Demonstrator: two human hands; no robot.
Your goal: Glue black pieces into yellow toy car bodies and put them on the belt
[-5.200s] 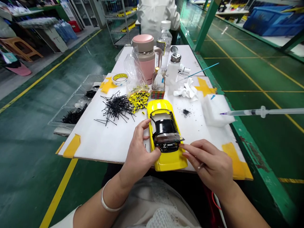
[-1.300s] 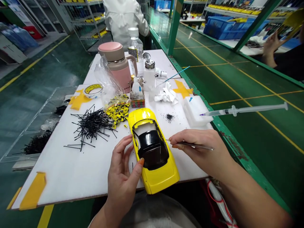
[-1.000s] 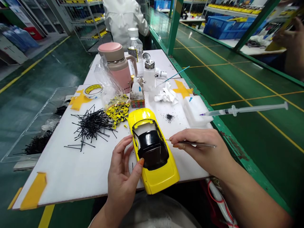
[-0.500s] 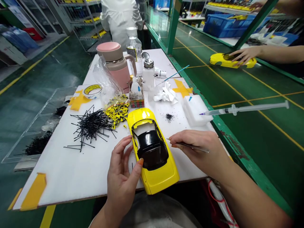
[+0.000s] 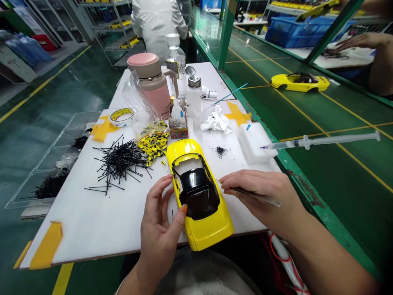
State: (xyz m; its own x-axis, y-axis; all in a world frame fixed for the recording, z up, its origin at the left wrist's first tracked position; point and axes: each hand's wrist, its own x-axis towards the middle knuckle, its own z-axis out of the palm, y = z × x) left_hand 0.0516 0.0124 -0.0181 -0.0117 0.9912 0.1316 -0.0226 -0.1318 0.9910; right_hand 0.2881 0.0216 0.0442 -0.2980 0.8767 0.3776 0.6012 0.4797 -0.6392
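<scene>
A yellow toy car body (image 5: 199,192) with a black roof insert lies on the white board (image 5: 101,221) in front of me. My left hand (image 5: 161,223) rests against its left side, thumb on the black part, fingers curved along the edge. My right hand (image 5: 264,200) is closed on thin metal tweezers (image 5: 245,192), whose tip points at the car's right side. A pile of thin black rods (image 5: 119,162) lies to the left of the car, with small yellow-and-black parts (image 5: 152,143) spilling from a clear bag beside it.
Behind the car stand a pink jug (image 5: 150,84), a water bottle (image 5: 175,57), a pump bottle (image 5: 193,94), tape roll (image 5: 121,116) and crumpled tissue (image 5: 216,121). A syringe (image 5: 319,141) rests on a white foam block (image 5: 256,141). Another yellow car (image 5: 301,82) sits on the green belt near a co-worker's hand (image 5: 359,41).
The co-worker's hand has let go of the second yellow car on the belt and pulled back. My hands and the car in front of me have barely moved.
</scene>
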